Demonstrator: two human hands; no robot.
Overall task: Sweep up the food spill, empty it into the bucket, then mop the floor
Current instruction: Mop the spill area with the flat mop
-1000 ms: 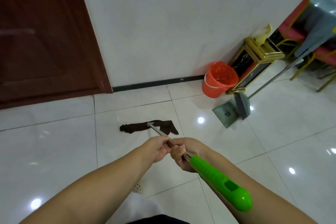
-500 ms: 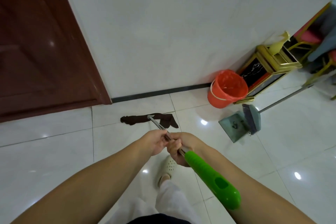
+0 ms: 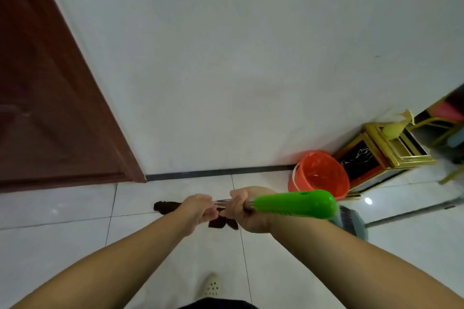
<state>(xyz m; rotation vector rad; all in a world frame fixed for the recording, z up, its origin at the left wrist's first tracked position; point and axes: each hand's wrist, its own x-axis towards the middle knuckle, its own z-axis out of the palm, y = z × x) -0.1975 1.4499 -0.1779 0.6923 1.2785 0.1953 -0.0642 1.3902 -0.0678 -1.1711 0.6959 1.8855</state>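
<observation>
Mop handle grip [image 3: 295,204]: smooth shiny green plastic. Mop pole [image 3: 222,202]: bare shiny metal, held by left hand [image 3: 199,211] and right hand [image 3: 247,208]. Mop head [image 3: 167,207]: dark brown cloth, soft and dull. Bucket [image 3: 319,175]: smooth orange plastic. Floor [image 3: 62,238]: glossy white tiles, bright light spots shining on them. Wall [image 3: 226,57]: plain white, matt. Door [image 3: 45,108]: dark red-brown wood, slight sheen. Bin [image 3: 384,155]: shiny gold metal frame, black glossy panel. Shoe [image 3: 211,285]: pale, dull plastic with small holes.
</observation>
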